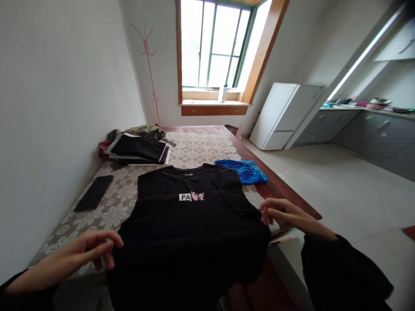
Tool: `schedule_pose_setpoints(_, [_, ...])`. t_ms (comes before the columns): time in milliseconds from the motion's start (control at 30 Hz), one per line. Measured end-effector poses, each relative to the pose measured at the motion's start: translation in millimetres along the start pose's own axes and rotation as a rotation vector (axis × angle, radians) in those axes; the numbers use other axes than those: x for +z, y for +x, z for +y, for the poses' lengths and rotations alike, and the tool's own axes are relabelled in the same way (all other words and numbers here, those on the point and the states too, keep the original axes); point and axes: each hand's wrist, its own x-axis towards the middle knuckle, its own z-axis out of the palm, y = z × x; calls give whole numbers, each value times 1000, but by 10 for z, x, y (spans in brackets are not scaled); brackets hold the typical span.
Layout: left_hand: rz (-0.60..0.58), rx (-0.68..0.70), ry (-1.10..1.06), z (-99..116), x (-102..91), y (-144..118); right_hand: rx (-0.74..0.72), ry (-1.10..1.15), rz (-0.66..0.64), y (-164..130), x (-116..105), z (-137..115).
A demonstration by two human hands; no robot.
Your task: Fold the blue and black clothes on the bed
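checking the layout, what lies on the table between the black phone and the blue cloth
In the head view, the black shirt with its pink logo lies spread flat between the phone and the blue cloth.
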Motion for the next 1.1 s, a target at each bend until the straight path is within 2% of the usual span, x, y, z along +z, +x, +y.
schedule_pose_setpoints(33, [-10, -11, -115, 60, -87, 195, -19, -57, 90, 196, -57, 33])
schedule_pose_setpoints(67, [33, -29, -173, 97, -173, 401, -38, -120, 177, 403, -118, 73])
schedule_pose_setpoints(133, [144, -67, -148, 101, -334, 836, -70, -271, 349, 833, -246, 165])
schedule_pose_setpoints(200, [284, -87, -23, 37, -469, 1271, -68, -447, 461, 1257, -365, 258])
schedule_pose_setpoints(300, [451, -94, 232, -82, -610, 1847, -27, -667, 508, 1818, -486, 360])
schedule_pose_setpoints(433, [492, -125, 416, -165, -665, 2313, 5, -737, 521, 2321, -531, 467])
schedule_pose_setpoints(533, [566, -143, 445, -209, -630, 2414, 19, -750, 538, 2468, -532, 585])
schedule_pose_setpoints(700, [657, -162, 310, -342, -565, 2402, -56, -650, 536, 2391, -574, 721])
schedule_pose_setpoints(867, [710, -11, 62, -476, -542, 2461, -114, -460, 444, 2277, -574, 622])
schedule_pose_setpoints(1000, [812, 32, -101, -478, -569, 2414, -128, -366, 455, 2178, -614, 486])
schedule_pose_setpoints(1100, [909, 77, -215, -403, -626, 2319, -150, -304, 525, 2082, -714, 409])
